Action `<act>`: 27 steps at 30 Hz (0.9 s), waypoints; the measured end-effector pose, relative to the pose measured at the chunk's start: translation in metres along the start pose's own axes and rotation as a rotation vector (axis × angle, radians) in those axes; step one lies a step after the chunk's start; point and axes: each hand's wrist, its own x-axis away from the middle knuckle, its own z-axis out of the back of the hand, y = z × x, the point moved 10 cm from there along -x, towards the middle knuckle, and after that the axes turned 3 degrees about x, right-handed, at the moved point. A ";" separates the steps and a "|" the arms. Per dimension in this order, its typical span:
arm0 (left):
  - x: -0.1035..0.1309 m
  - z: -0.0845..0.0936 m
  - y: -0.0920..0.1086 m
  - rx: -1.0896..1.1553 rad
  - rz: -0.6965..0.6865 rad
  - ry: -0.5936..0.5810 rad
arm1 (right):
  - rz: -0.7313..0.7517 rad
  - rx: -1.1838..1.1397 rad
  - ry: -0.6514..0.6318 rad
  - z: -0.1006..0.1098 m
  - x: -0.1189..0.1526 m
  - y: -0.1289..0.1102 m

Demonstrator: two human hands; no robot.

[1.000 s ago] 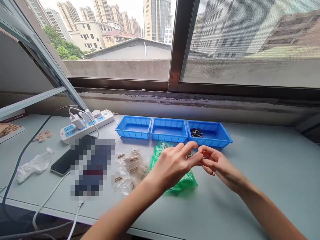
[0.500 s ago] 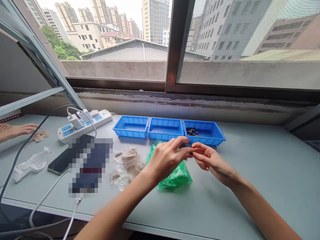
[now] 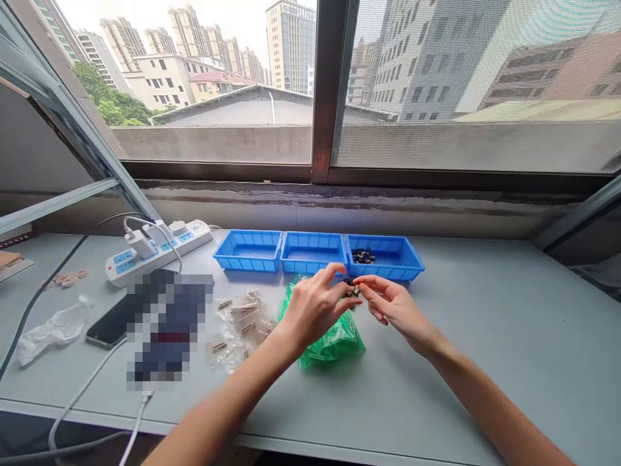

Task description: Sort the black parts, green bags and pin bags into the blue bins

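My left hand (image 3: 315,305) is above a green plastic bag (image 3: 334,346), its thumb and index finger spread apart. Small dark parts (image 3: 350,290) show in the gap between my two hands, at the bag's mouth. My right hand (image 3: 395,309) comes in from the right, with thumb and index finger pinched together by these parts. Whatever sits in that pinch is too small to make out. Beyond the hands, the right-hand blue bin (image 3: 398,266) holds a small heap of dark parts (image 3: 363,256).
Two more blue bins, a middle one (image 3: 315,266) and a left one (image 3: 247,263), stand in the row. Left lie clear bags of metal pins (image 3: 245,317), two phones, one black (image 3: 109,330), a power strip (image 3: 194,241), cables and a crumpled white bag (image 3: 53,330).
My left thumb and index finger have parted from my right fingertips, where they met before. The view has shifted slightly. Another person's hand at the far left has gone out of view.
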 end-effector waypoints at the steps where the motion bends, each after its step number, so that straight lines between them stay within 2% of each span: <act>1: 0.000 0.002 0.000 0.010 0.002 0.016 | 0.001 -0.003 0.020 0.004 -0.001 0.001; 5: -0.002 0.008 0.003 0.036 -0.026 0.034 | -0.017 -0.055 0.117 0.025 -0.006 0.006; 11: -0.002 -0.002 0.019 0.008 -0.138 -0.083 | -0.005 -0.107 0.310 0.052 -0.009 0.004; 15: -0.001 -0.008 0.018 0.012 -0.131 -0.140 | 0.062 -0.035 0.431 0.068 -0.009 0.000; 20: -0.002 -0.008 0.011 -0.010 -0.101 -0.142 | 0.120 0.152 0.545 0.082 -0.004 -0.006; 23: -0.003 -0.004 0.010 -0.013 -0.101 -0.105 | 0.149 0.217 0.571 0.086 -0.004 -0.008; 27: -0.005 -0.001 0.009 -0.001 -0.089 -0.080 | 0.230 0.210 0.453 0.080 -0.011 -0.012</act>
